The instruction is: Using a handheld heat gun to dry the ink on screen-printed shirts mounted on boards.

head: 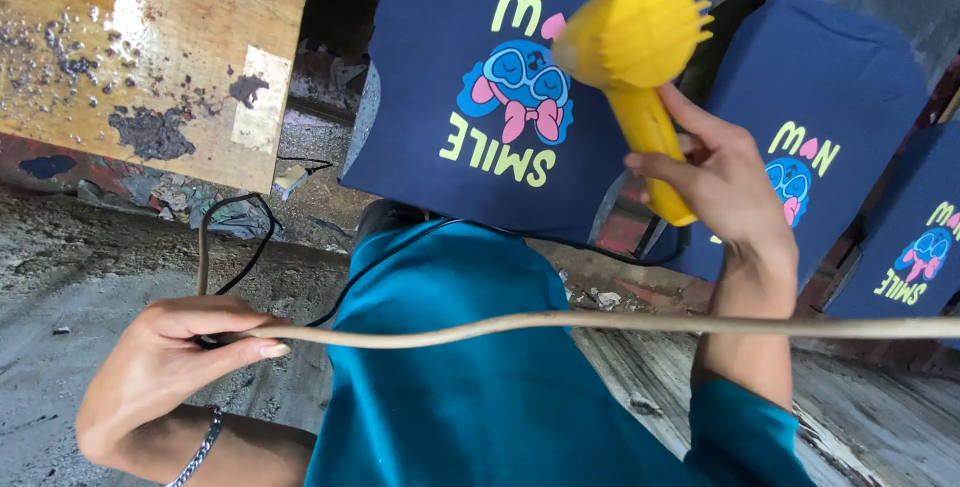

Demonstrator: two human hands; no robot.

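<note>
Bench top (pixel 150 57) sits at your 10 o'clock: worn wood, scarred with dark patches and specks, nothing being handled on it.

Your left hand (pixel 175 367), at 8 o'clock, is closed around a cord (pixel 600 325), thumb pressed along the top, a chain bracelet (pixel 200 447) on the wrist. The pale cord runs from that grip straight across to 3 o'clock and out of view. Judging by the line of it, you hold it up and aside so it stays off the printed fabric. A thinner black cable (pixel 250 247) loops on the concrete floor just beyond the hand; whether it joins the pale cord inside your fist cannot be told.

Centre, 12 o'clock: a navy shirt (pixel 470 107) laid flat and stretched, its cartoon print in blue, pink and pale yellow facing up. Your teal sleeve and body fill the foreground at 6 o'clock.

Your right hand (pixel 715 182), at 2 o'clock, is wrapped shut on the handle of a yellow hot-air blower (pixel 630 42), the slotted nozzle end tilted toward the print and hovering just above it, not touching. More navy shirts (pixel 830 97) with the same print lie in a row toward 3 o'clock.
</note>
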